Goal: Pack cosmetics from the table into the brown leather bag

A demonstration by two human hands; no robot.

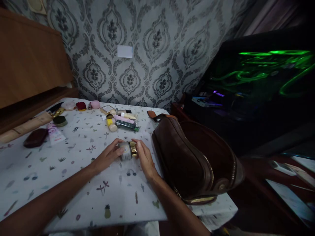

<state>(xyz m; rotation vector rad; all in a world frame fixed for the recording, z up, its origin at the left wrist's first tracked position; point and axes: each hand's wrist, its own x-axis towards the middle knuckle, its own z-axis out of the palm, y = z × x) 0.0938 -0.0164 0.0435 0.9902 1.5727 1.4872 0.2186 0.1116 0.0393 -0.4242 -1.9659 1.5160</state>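
A small cosmetic jar (pixel 126 151) with a gold lid lies on its side between my hands, over the patterned tablecloth. My left hand (pixel 109 154) grips the jar's pale body from the left. My right hand (pixel 144 156) has its fingers closed at the gold lid (pixel 133 148) on the right. Beyond the jar, a dark green tube (pixel 125 125) rests among several small tubes and bottles. Close to my right forearm stands a brown leather bag (pixel 182 160) with its zip undone.
Along the left lie a dark red case (pixel 36 137), a white-and-purple tube (pixel 55 132), a round green jar (pixel 60 121) and a long beige case (pixel 26 127). A wooden cabinet (pixel 34 59) borders the table's left. At right, a dark computer case (pixel 258 75) glows green.
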